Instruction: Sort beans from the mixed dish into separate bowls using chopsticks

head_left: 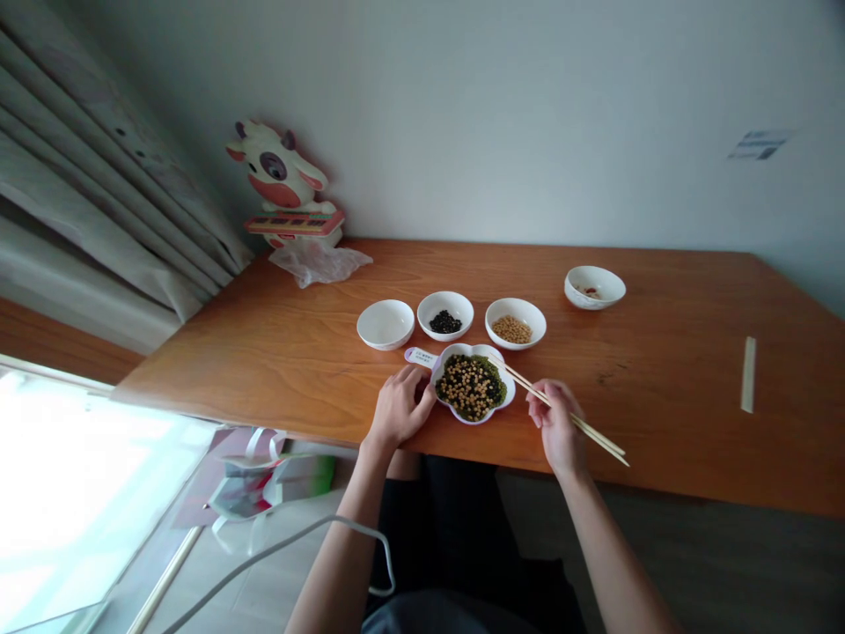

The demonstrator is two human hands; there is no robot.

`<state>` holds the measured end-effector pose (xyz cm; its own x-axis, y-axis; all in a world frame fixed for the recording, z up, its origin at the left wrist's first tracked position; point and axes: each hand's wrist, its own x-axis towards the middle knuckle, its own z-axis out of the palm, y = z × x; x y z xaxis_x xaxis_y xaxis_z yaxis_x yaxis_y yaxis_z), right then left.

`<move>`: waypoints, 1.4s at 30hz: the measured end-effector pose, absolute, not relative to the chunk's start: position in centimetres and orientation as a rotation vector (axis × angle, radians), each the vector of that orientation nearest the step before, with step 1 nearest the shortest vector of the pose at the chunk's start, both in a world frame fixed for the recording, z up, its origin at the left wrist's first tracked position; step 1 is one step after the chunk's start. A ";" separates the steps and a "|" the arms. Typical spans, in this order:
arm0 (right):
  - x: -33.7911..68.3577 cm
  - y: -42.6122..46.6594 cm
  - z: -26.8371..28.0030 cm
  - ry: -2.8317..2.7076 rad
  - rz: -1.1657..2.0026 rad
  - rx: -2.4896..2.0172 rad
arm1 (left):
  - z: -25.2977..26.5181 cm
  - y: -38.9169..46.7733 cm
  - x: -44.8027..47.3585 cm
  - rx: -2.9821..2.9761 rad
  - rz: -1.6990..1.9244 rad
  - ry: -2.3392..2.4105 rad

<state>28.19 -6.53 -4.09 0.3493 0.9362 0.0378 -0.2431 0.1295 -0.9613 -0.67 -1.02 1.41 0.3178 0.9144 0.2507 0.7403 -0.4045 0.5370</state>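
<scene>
Dark grey top (429, 614), black legwear (466, 519)

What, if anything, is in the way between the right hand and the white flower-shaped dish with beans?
Nothing visible: the right hand is just beside the white flower-shaped dish, and the thin pale wooden chopsticks it holds already reach its rim.
</scene>
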 end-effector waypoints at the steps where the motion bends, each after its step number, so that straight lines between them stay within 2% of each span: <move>1: 28.2 -6.5 -4.1 -0.811 0.996 -1.107 | 1.4 -1.0 -0.7 2.266 0.752 1.480; 23: 26.4 -7.8 -0.7 -0.971 0.887 -1.120 | 1.2 -2.4 -0.4 2.165 0.743 1.518; 42: 26.5 -7.7 -1.0 -1.070 0.812 -1.073 | 0.9 -2.8 -0.5 2.130 0.708 1.532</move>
<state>26.50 -7.68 -1.05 0.2994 0.9129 0.2774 -0.0215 0.2971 -0.9546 -0.54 -2.77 0.94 0.2628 0.9517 0.1585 0.7371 -0.3041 0.6036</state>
